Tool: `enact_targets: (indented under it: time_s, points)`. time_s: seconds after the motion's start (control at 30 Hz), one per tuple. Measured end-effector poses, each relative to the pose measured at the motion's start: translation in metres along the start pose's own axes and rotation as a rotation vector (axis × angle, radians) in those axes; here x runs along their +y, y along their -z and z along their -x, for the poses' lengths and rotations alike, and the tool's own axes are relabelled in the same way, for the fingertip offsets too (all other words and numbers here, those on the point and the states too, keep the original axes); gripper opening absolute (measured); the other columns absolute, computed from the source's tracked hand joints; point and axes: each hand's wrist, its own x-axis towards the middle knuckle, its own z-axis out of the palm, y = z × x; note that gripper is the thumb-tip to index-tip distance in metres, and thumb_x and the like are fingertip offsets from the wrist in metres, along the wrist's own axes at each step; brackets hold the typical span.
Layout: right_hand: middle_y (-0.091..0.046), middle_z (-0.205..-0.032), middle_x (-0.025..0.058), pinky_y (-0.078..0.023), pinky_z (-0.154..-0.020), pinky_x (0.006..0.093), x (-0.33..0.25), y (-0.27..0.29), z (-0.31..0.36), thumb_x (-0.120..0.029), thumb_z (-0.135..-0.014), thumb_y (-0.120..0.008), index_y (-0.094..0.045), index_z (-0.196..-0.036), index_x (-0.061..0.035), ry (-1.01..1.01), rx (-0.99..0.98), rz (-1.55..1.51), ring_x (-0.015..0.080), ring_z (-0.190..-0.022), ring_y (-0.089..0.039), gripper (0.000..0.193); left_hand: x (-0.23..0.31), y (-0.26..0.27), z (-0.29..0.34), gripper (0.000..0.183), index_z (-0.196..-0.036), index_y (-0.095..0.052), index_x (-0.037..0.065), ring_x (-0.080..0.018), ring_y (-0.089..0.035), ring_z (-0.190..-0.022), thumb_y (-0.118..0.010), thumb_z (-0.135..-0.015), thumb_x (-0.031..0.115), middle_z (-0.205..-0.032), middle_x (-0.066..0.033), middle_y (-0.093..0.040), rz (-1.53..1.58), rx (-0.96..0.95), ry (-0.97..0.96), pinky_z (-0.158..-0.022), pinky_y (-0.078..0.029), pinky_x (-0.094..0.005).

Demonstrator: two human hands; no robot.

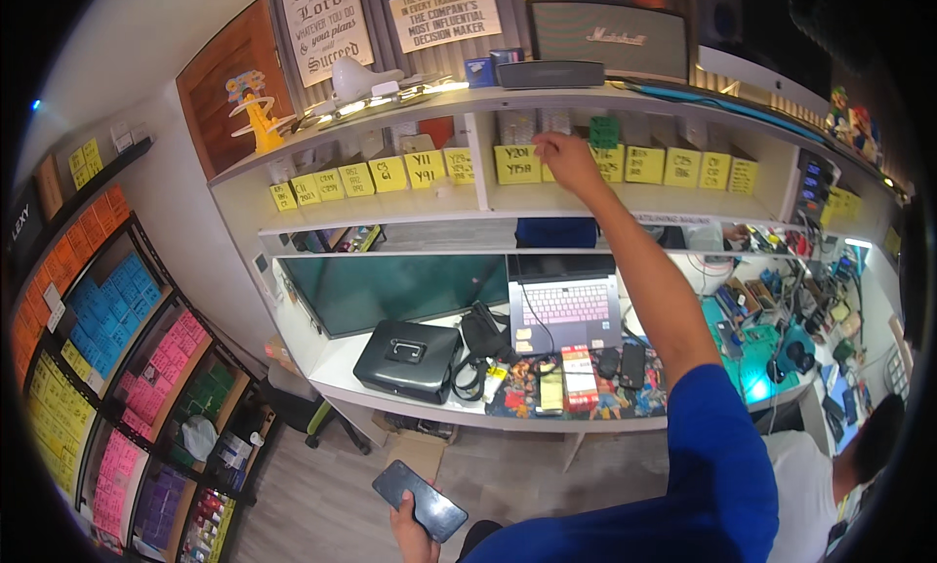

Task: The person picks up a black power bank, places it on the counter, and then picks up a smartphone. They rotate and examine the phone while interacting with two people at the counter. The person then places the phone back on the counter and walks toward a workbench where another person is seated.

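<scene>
My left hand, low in the view, is closed around a dark smartphone with its screen facing up. My right arm stretches far up to the shelf over the desk. There my right hand is at the top edge of a yellow-labelled bin. Its fingers are curled together; anything between them is too small to make out. Small clear packets show inside that bin. Beside the hand, a green label sticks up above another yellow-labelled bin.
Below the shelf, the desk holds a black cash box, an open laptop and a large dark screen. A co-worker sits at right by a green work mat. Racks of coloured boxes line the left wall.
</scene>
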Motion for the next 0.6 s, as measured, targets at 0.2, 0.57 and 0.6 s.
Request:
enact_targets:
  time_s: [0.2,0.57,0.6]
  points:
    - [-0.073,-0.132,0.0266,-0.054,-0.109,0.0507,0.109,-0.077,-0.136,-0.028,-0.099,-0.072,-0.065,-0.144,-0.0011,-0.061,-0.078,0.633,0.0457,-0.123,-0.069,0.053,0.004,-0.024,-0.097,0.042,-0.133,-0.066,-0.003,-0.0276,-0.075,-0.098,-0.074,-0.106,0.029,-0.113,-0.0132,-0.074,0.001,-0.073,0.069,-0.087,-0.063,-0.0436]
    - [-0.068,-0.144,0.0222,-0.054,-0.111,0.0470,0.053,-0.094,-0.116,-0.023,-0.106,-0.068,-0.064,-0.144,-0.0022,-0.193,0.102,0.116,0.0367,-0.133,-0.067,0.044,0.103,-0.114,-0.274,0.042,-0.149,-0.049,0.001,-0.0363,-0.076,-0.105,-0.056,-0.112,0.022,-0.123,-0.0262,-0.074,-0.144,-0.415,0.071,-0.094,-0.063,-0.0478]
    - [-0.069,-0.143,0.0207,-0.057,-0.109,0.0482,0.027,-0.097,-0.112,-0.021,-0.107,-0.066,-0.065,-0.143,-0.0023,-0.257,0.060,-0.005,0.0351,-0.130,-0.069,0.040,0.106,-0.120,-0.290,0.044,-0.150,-0.048,0.002,-0.0363,-0.075,-0.106,-0.057,-0.112,0.022,-0.125,-0.0265,-0.073,-0.145,-0.446,0.081,-0.093,-0.063,-0.0479]
